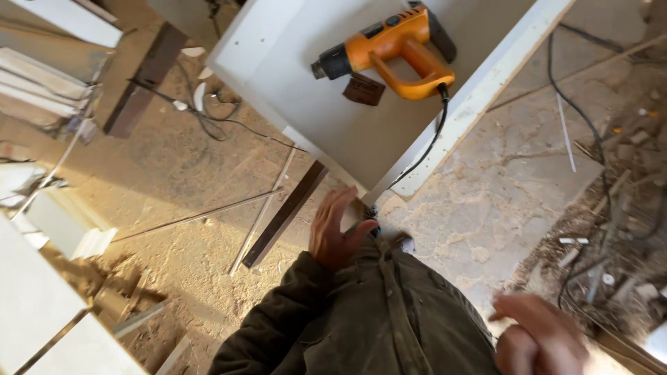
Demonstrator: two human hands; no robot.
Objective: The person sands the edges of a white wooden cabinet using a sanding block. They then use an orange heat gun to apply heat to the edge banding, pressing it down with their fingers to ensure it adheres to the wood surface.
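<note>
- Heat gun (389,48), orange body with black nozzle and black rear housing: lies on its side on the white panel (292,62), nozzle toward the left, handle toward the near edge; no hand touches it.
- Black cord (432,139): leaves the base of the handle, runs over the panel's near corner and drops to the floor.
- Brown rectangular piece (363,89): flat on the panel, just beside the handle, on its left.
- White panel: large flat board with a raised pale rim along the right edge, serving as the bench; its corner points toward the person.
- Left hand (335,229): empty, grip apart, fingers spread and raised, just below the panel's near corner, well apart from the tool.
- Right hand (538,335): blurred at the lower right, fingers curled; whether its grip closes on anything I cannot tell.
- Dark olive jacket (375,319): covers the person's torso and left arm.
- Floor (500,201): thick with sawdust, strewn with offcuts, thin strips and loose black cables.
- White boards (42,76): stacked at the left.
</note>
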